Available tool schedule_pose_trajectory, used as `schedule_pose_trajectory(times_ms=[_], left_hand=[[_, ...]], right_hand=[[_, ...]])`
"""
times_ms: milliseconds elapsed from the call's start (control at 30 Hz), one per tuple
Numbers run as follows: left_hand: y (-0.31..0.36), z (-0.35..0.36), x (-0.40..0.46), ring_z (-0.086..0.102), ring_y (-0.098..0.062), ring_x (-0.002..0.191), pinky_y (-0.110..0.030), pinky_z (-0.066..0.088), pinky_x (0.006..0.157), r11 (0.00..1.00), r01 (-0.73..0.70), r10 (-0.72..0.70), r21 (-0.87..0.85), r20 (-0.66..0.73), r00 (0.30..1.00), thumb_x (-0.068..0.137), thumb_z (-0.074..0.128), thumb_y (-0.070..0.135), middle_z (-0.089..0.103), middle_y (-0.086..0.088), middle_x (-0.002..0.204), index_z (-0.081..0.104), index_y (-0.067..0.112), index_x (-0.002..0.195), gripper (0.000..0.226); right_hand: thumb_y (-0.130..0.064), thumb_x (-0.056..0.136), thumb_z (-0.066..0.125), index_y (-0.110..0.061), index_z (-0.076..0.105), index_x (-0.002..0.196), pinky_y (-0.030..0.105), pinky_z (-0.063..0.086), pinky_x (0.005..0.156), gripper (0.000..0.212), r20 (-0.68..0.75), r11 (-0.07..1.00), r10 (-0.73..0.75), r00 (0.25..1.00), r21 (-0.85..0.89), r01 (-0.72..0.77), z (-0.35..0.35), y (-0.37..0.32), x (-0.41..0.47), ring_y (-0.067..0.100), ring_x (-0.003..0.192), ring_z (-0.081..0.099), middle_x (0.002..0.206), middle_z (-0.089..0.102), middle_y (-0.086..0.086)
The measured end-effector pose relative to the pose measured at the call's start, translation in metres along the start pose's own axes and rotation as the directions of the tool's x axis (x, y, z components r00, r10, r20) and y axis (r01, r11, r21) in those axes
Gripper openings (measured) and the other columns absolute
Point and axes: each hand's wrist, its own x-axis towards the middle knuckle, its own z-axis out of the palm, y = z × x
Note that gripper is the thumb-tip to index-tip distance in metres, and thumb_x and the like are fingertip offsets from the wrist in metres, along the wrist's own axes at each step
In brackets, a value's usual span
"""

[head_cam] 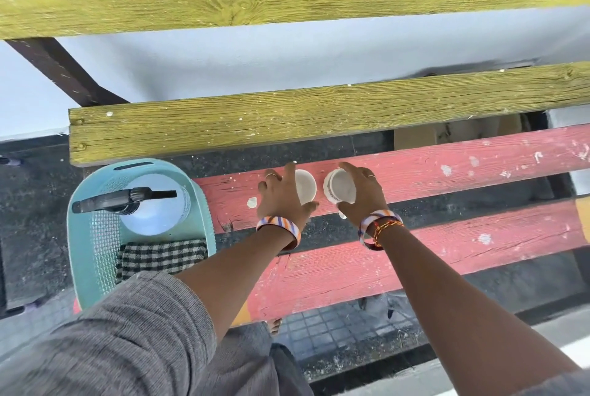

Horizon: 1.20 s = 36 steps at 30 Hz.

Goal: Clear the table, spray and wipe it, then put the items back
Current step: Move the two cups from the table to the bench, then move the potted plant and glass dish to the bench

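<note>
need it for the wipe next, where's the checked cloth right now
In the head view the checked cloth lies at lower left, inside the teal basket, just in front of the spray bottle.

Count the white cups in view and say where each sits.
2. Left cup under the left hand, right cup under the right hand, side by side on the red plank. None seems hidden.

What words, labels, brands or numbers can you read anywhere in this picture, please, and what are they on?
None can be read.
Left cup, in the left hand: plain white, no print visible.
Right cup, in the right hand: a dark band near the rim, too blurred to tell if it is lettering.
Spray bottle in the basket: no label visible.
</note>
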Motion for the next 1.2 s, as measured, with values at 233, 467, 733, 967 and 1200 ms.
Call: schedule_pose_trajectory(times_ms=[233,467,733,967,1200], left_hand=[[0.008,-0.009,-0.033,0.013,-0.037,0.141,-0.046,0.028,0.11,0.981,-0.146,0.163,0.126,-0.137,0.977,0.079,0.066,0.039,0.004,-0.017,0.155,0.026,0.014,0.14,0.077],[0.001,-0.031,-0.1,0.047,-0.032,0.123,-0.043,0.048,0.092,0.839,-0.463,0.492,0.287,-0.035,0.87,0.091,0.046,0.022,0.052,-0.012,0.13,0.048,0.01,0.126,0.037],[-0.057,-0.086,-0.165,0.054,-0.031,0.114,-0.037,0.046,0.083,0.825,-0.414,0.466,0.384,-0.048,0.883,0.092,0.043,0.025,0.057,-0.011,0.121,0.052,0.012,0.12,0.032],[-0.153,-0.146,-0.205,0.057,-0.031,0.11,-0.035,0.048,0.085,0.901,-0.319,0.345,0.294,-0.042,0.938,0.089,0.048,0.024,0.059,-0.011,0.122,0.055,0.015,0.118,0.031],[-0.277,-0.212,-0.268,0.06,-0.032,0.108,-0.036,0.051,0.087,0.958,-0.216,0.257,0.189,-0.229,0.939,0.086,0.05,0.018,0.065,-0.012,0.114,0.059,0.011,0.113,0.029]], right_hand=[[-0.012,0.083,0.064,-0.019,0.015,0.149,0.048,0.038,0.105,0.083,-0.064,0.991,0.026,0.998,-0.128,-0.034,-0.015,-0.007,-0.027,0.035,0.139,0.025,0.152,0.02,0.014],[-0.016,0.09,0.054,-0.016,0.049,0.131,0.039,0.043,0.101,0.042,-0.153,0.953,-0.142,0.978,-0.287,0.094,-0.025,-0.036,-0.099,0.027,0.129,0.041,0.14,0.043,0.008],[-0.014,0.087,0.053,-0.016,0.065,0.112,0.035,0.048,0.093,0.028,-0.066,0.93,-0.323,0.944,-0.209,0.304,0.003,-0.107,-0.171,0.027,0.108,0.06,0.121,0.064,0.005],[-0.014,0.087,0.052,-0.015,0.068,0.107,0.037,0.049,0.092,0.025,0.026,0.858,-0.48,0.877,-0.194,0.475,0.046,-0.186,-0.206,0.027,0.106,0.062,0.114,0.068,0.006],[-0.015,0.085,0.052,-0.014,0.069,0.103,0.04,0.052,0.088,0.025,0.087,0.757,-0.613,0.785,-0.217,0.616,0.134,-0.289,-0.255,0.031,0.101,0.063,0.108,0.069,0.01]])
